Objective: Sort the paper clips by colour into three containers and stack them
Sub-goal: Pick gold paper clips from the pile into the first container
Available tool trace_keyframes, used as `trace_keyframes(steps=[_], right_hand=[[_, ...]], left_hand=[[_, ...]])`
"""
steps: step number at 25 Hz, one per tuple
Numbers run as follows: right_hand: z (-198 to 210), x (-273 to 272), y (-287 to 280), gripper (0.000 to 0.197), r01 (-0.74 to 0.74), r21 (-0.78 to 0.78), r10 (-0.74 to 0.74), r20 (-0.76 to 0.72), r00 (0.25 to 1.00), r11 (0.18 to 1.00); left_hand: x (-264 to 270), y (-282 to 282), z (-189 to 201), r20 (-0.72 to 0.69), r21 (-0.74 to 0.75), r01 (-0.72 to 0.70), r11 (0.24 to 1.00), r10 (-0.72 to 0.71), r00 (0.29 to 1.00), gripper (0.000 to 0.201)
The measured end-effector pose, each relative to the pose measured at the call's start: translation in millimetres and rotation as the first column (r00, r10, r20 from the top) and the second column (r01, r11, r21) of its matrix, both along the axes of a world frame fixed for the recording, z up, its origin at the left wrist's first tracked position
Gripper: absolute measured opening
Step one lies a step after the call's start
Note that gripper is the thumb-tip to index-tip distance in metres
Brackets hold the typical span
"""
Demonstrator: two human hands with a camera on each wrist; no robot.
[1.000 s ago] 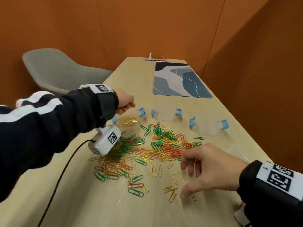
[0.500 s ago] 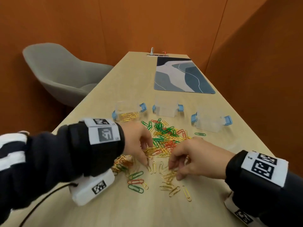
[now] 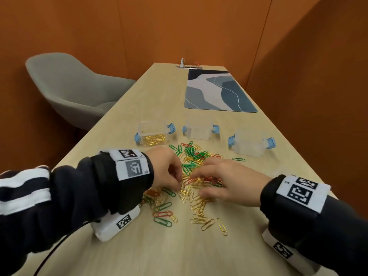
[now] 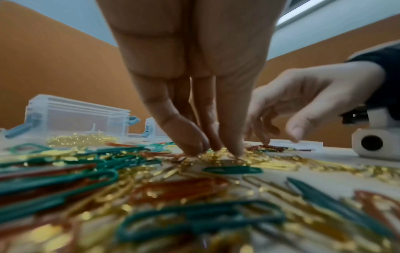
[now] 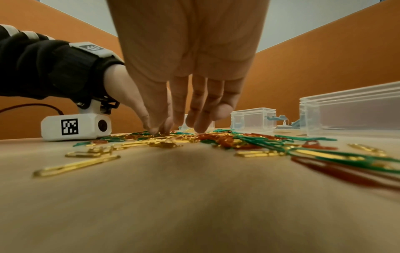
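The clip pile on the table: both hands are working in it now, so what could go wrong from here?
1. Gold, green and red lie tangled in the pile, so the left hand or right hand may lift a wrong colour along with the gold.
2. Only the left box holds clips, gold ones; the middle box and right box look empty, so a mixed grab could land there.
3. Loose clips near the edge might be swept off.

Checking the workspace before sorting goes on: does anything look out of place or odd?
Nothing damaged. One green paper clip lies alone, apart from the mixed pile, beside the right-hand container. Only the left container holds clips, all gold; the middle container looks empty.
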State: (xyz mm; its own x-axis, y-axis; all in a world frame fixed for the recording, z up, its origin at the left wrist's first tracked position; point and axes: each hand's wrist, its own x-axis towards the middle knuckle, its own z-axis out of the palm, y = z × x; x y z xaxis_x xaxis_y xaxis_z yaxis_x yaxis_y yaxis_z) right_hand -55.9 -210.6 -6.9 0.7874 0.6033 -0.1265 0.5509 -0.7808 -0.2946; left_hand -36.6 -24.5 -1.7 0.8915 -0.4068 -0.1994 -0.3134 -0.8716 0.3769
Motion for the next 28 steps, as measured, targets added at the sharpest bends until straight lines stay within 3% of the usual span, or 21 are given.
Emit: trace_keyframes(steps=[3, 7, 10, 12, 16, 21, 28], right_hand=[[-3, 3, 7, 0.035, -0.044, -0.069, 0.044, 0.004, 0.999, 0.997], [-2, 2, 3, 0.032, 0.048, -0.008, -0.048, 0.040, 0.998, 0.999], [-5, 3, 3, 0.038, 0.027, -0.079, -0.023, 0.060, 0.998, 0.996], [-5, 4, 2, 0.036, 0.061, -0.096, -0.055, 0.061, 0.997, 0.994], [-2, 7, -3, 0.033, 0.150, -0.024, -0.146, 0.107, 0.983, 0.988], [-5, 11, -7, 0.033, 0.118, -0.092, -0.118, 0.005, 0.993, 0.989], [0, 5, -13, 0.025, 0.185, -0.103, -0.180, 0.060, 0.982, 0.977]], left_hand=[[-10, -6, -3, 0.006, 0.071, 0.106, 0.992, -0.107, 0.994, 0.013], [-11, 4, -5, 0.184, 0.091, 0.009, 0.996, -0.025, 0.983, 0.027], [-11, 4, -10, 0.130, 0.179, 0.110, 0.978, -0.135, 0.982, 0.030], [-14, 2, -10, 0.109, 0.128, 0.145, 0.981, -0.159, 0.981, 0.025], [-8, -9, -6, 0.241, 0.045, 0.108, 0.993, -0.116, 0.964, 0.019], [5, -32, -5, 0.099, 0.114, 0.229, 0.967, -0.240, 0.966, 0.018], [8, -23, -7, 0.081, 0.082, 0.149, 0.985, -0.156, 0.985, 0.020]])
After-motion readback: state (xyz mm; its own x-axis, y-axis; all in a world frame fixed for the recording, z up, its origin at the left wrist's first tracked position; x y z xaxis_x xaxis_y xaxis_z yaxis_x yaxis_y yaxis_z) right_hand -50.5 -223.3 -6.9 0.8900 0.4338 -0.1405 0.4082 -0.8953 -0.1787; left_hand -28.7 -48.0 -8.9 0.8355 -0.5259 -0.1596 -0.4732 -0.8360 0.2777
